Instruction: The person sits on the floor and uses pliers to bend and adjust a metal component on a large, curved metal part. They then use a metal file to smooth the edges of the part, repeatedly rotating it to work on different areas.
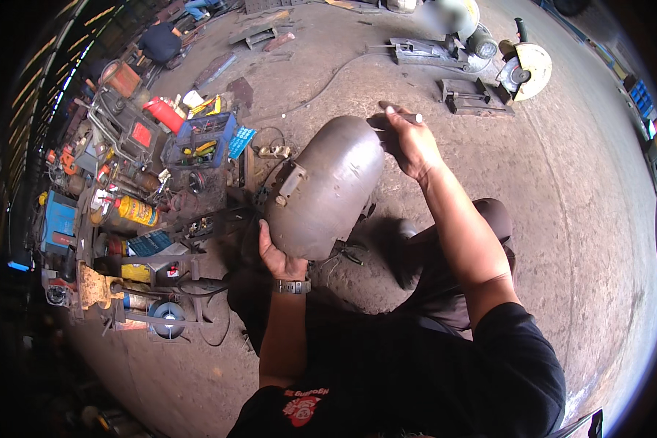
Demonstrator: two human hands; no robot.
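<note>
A grey, curved metal shell [336, 182] with a rounded far end is held up in front of me. On its left side sits a small slotted bracket [293, 180]. My left hand [277, 254] grips the shell's near left edge, thumb up along its side, with the other fingers hidden beneath it. At the shell's far right end, my right hand [414, 142] is closed round a dark, bar-like tool [412, 117]. Part of that tool lies behind the fingers, so its exact kind is unclear. Whether it touches the shell cannot be made out.
Left of me lie a blue toolbox [190, 140], a yellow bottle [136, 210], a rusty vise [98, 285] and many loose tools. A cut-off saw [524, 71] and a motor-driven machine [445, 51] stand far right. Another person [160, 44] crouches far left. Cables cross the floor.
</note>
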